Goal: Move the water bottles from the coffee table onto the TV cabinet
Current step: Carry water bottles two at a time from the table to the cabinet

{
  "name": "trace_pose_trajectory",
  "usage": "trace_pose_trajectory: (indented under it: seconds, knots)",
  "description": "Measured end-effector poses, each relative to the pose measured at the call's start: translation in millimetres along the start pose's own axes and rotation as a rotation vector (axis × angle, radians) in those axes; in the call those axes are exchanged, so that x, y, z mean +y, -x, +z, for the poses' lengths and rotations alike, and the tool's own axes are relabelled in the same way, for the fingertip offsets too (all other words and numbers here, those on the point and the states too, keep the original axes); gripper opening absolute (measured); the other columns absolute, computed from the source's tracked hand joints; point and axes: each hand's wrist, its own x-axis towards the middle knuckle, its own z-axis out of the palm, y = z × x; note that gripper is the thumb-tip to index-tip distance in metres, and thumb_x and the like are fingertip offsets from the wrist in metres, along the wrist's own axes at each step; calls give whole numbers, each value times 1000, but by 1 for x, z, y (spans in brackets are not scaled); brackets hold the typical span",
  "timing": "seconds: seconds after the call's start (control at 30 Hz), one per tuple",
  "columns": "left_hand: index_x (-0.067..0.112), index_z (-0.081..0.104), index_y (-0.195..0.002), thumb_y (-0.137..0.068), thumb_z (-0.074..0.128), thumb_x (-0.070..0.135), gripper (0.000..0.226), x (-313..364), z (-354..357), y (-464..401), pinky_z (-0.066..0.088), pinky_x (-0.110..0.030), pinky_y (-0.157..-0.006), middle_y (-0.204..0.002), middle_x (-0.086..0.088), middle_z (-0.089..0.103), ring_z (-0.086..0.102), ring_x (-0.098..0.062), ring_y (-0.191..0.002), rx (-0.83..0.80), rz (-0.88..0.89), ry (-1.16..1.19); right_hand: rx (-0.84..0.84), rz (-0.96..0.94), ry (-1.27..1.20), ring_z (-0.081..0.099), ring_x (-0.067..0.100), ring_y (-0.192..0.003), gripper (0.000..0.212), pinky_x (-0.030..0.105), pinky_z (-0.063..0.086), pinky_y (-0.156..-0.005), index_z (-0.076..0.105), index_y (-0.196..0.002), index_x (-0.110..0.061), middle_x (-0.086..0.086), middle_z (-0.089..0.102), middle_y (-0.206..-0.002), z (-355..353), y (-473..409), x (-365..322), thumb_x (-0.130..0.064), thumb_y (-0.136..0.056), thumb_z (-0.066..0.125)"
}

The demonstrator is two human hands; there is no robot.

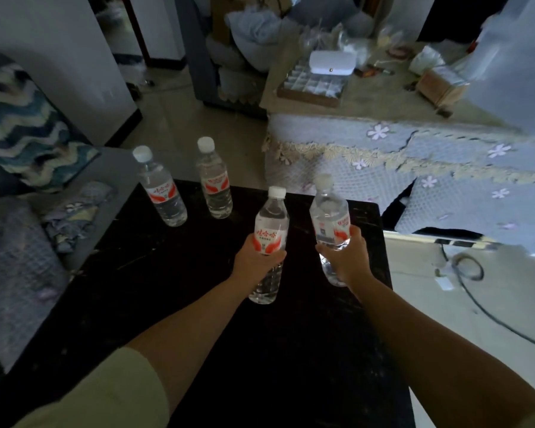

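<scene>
Head view, held bottles (271,230) upright, caps up

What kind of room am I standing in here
Most likely a home living room: a low black coffee table with water bottles, a cushioned sofa on the left, and a cloth-covered, cluttered table behind.

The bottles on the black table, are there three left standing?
No, only two bottles stand on the black table; each hand grips another.
</scene>
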Motion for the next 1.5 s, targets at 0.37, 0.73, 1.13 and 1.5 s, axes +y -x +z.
trace_pose_trajectory:
  seconds: [0.37,0.73,1.13,1.5]
  knots:
    - [19,55,-122,-71,82,30,59,15,41,149,52,-34,-91,-112,2,66,63,-16,-102,-21,104,-39,25,-57,-66,62,21,-103,73,31,52,-83,42,-130,-18,7,56,-120,-94,132,28,-27,-70,83]
    - [23,52,-119,-75,78,34,52,34,111,242,46,-18,-68,-104,6,66,63,-7,-87,-241,287,-192,245,78,-136,57,21,-106,81,37,50,-94,38,-136,-20,7,55,-123,-175,221,74,-30,-69,83]
    - [25,57,-109,-71,80,37,46,75,195,296,41,-13,-61,-96,11,65,63,-9,-84,-662,575,-333,813,323,-195,57,29,-112,77,44,48,-97,39,-134,-21,9,54,-126,-264,334,106,-28,-71,82]
    - [24,55,-116,-72,78,39,52,39,258,428,45,-23,-74,-97,9,62,60,-14,-90,-1146,771,-508,1245,628,-266,54,29,-109,70,35,43,-88,44,-129,-18,12,54,-122,-278,505,148,-24,-70,81]
